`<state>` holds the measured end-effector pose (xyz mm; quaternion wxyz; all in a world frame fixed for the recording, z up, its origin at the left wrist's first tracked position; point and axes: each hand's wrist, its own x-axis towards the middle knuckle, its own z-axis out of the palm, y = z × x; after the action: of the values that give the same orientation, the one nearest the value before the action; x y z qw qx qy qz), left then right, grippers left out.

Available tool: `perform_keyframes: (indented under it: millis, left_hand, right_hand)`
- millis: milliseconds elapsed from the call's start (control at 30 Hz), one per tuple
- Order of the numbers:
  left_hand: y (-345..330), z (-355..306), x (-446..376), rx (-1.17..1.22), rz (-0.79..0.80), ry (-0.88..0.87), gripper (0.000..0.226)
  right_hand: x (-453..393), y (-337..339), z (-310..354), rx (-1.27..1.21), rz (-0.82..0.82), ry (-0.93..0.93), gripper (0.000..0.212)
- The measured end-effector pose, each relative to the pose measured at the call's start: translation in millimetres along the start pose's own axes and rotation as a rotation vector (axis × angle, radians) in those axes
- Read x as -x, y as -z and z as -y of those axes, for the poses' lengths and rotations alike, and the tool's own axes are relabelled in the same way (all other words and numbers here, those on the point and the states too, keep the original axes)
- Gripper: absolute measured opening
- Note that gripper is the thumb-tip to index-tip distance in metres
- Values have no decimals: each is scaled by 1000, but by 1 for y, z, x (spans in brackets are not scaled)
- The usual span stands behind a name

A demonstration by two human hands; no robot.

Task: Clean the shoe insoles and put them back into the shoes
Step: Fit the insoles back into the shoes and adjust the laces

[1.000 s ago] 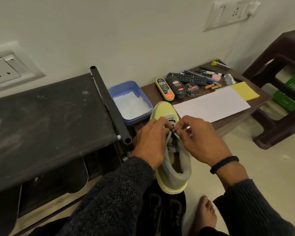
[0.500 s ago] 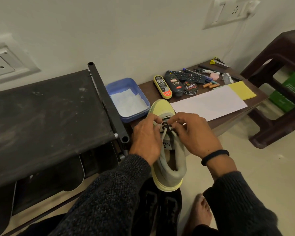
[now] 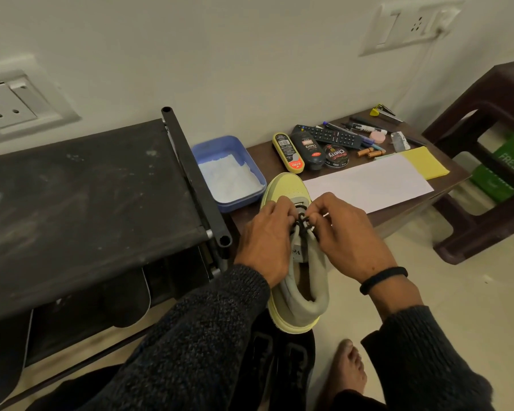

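Holding white powder (image 3: 231, 178) — blue tub (image 3: 251, 165)

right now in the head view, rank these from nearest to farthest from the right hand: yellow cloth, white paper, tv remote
1. white paper: on the table just past the right hand.
2. tv remote: farther back, near the wall.
3. yellow cloth: at the table's far right end, beyond the paper.

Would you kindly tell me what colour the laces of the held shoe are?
Black laces on the pale yellow shoe, seen in the head view.
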<state>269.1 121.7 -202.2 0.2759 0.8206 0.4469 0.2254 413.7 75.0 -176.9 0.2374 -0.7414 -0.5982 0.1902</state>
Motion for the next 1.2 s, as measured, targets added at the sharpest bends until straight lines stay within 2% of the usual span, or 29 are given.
perform_keyframes:
  millis: [100, 200, 433, 667, 833, 967, 1200]
  left_hand:
    - [-3, 0, 0, 87, -64, 59, 15]
    - [-3, 2, -4, 159, -62, 117, 14]
    - [-2, 4, -7, 224, -40, 151, 15]
    - [-5, 2, -11, 98, -41, 111, 16]
    - [-1, 6, -20, -76, 61, 24, 12]
    - [-5, 6, -19, -6, 3, 39, 13]
    - [-3, 8, -18, 61, -26, 77, 11]
  right_hand:
    - [-1, 0, -4, -50, 16, -33, 11]
    - [-7, -3, -4, -121, -29, -61, 14]
    - [-24, -5, -11, 5, 30, 37, 7]
    - [-22, -11, -8, 89, 51, 54, 4]
    - [-19, -11, -10, 72, 64, 23, 5]
    - [-20, -12, -10, 25, 65, 9, 6]
    - [-24, -17, -14, -64, -61, -72, 12]
